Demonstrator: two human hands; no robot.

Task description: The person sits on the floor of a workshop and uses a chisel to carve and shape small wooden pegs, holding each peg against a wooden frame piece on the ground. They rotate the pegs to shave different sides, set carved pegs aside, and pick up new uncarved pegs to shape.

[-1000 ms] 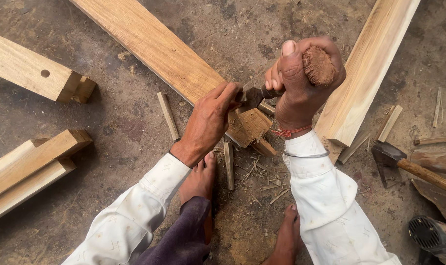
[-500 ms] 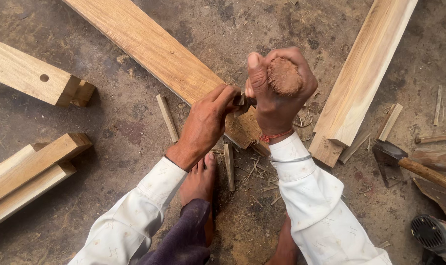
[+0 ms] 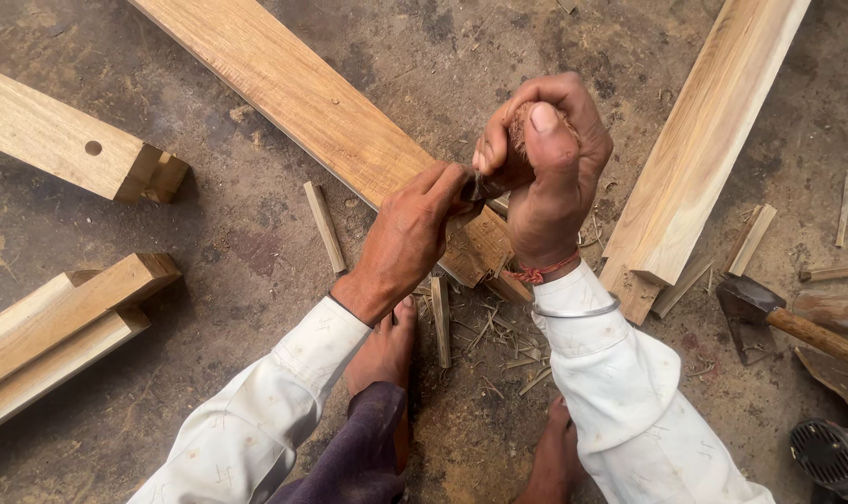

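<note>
Head view: long plank (image 3: 293, 89) runs from upper left down to centre, its notched end (image 3: 480, 252) lying under both hands; grain pale tan, the cut end darker and rough; right hand (image 3: 545, 177) fisted tight round a reddish-brown wooden handle (image 3: 519, 131), thumb laid over the top, the tool's long axis slanting down-left toward the plank end, its tip hidden; left hand (image 3: 410, 233) rests on the plank, fingertips (image 3: 452, 182) pressed together against the tool's lower end; hatchet (image 3: 760, 313) lies well apart at right; chips (image 3: 498, 341) scattered just beside the bare feet.
</note>
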